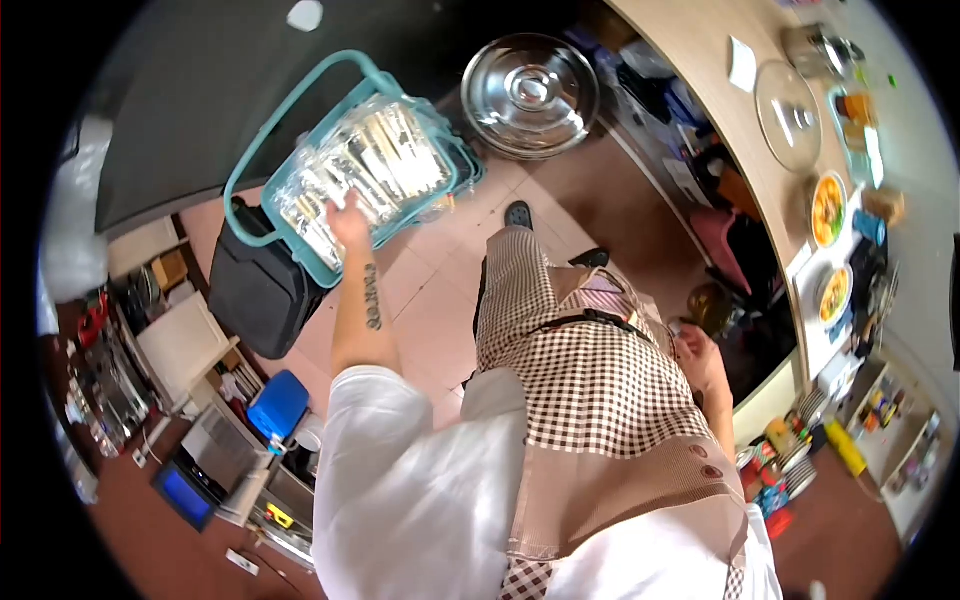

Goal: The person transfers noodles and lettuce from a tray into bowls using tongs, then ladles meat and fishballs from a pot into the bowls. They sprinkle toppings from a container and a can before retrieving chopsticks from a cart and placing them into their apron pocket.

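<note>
My left hand (348,222) reaches forward with the arm stretched out. It grips a teal plastic basket (300,110) by its near edge and holds it above the floor. The basket has a hoop handle and is stuffed with clear plastic packs (375,160); my fingers lie against them. My right hand (702,362) hangs low at my side next to the counter's edge, close to a brown jar (712,305). I see nothing in it, and its fingers are too blurred to read. I wear a white shirt and a brown checked apron (600,390).
A large steel lid (530,95) lies ahead on the tiled floor. A black bag (258,292), a blue tub (278,403) and cluttered shelves stand to the left. The curved counter (700,60) on the right carries a glass lid (787,115) and plates of food (828,208).
</note>
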### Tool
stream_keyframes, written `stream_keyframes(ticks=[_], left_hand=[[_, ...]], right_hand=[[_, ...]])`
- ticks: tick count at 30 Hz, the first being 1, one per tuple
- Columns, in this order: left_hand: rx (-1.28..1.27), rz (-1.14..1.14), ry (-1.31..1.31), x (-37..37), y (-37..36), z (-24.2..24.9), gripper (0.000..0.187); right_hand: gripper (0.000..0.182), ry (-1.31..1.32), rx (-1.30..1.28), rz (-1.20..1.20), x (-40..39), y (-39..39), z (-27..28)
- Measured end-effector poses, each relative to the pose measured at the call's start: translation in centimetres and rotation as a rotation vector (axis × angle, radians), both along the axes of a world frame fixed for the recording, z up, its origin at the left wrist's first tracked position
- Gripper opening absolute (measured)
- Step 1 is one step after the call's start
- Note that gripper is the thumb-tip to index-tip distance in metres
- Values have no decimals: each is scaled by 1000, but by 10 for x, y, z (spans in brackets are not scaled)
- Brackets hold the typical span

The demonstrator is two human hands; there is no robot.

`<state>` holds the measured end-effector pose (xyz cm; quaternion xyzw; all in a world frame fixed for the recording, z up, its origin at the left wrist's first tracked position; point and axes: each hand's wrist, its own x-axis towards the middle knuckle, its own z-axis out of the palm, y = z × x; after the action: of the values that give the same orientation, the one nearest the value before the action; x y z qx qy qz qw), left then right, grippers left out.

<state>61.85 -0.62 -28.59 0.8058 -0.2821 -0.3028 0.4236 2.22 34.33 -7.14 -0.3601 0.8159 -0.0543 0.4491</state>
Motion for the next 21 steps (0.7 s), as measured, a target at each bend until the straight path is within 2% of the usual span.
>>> stream_keyframes(ticks=[2,4,5,6,7,8,10,12,14,16,17,18,20,21], left_hand=[[-208,172,341,-9,3,29,44],[-286,161,393,-44,7,87,52],[-302,33,358,-74,12,120,42],[-269,-109,404,-91,19,128,24],[-159,-220,473,-118,30,147,17],[-46,-327,538,-150,43,171,14],[197,-845,497,-211,62,209,19],[393,-1277,641,-276,76,250,21],[411,-1650,808,-325,81,276,26],[328,-1960,787,-358,81,289,28],[521,-2023,760,-371,78,290,44],[288,-2094,670,-379,75,292,52],[-176,-2174,485,-386,67,296,76],[9,-2167,538,-383,56,296,102]], right_hand=[[29,29,14,81,-2,-12,10],[31,33,-134,2,7,-33,23],[36,6,-179,-13,9,-44,27],[41,-20,-183,-54,15,-60,40],[41,-116,-321,-107,23,-76,53],[41,-151,-348,-126,31,-94,68],[49,-402,-517,-180,43,-121,85],[59,-551,-645,-123,55,-151,116],[50,-627,-753,-133,59,-163,131],[35,-620,-853,-83,52,-164,134],[16,-476,-855,-72,46,-159,147],[10,-220,-899,27,35,-144,148],[9,-108,-994,44,33,-118,174],[9,-80,-1065,99,34,-110,186]])
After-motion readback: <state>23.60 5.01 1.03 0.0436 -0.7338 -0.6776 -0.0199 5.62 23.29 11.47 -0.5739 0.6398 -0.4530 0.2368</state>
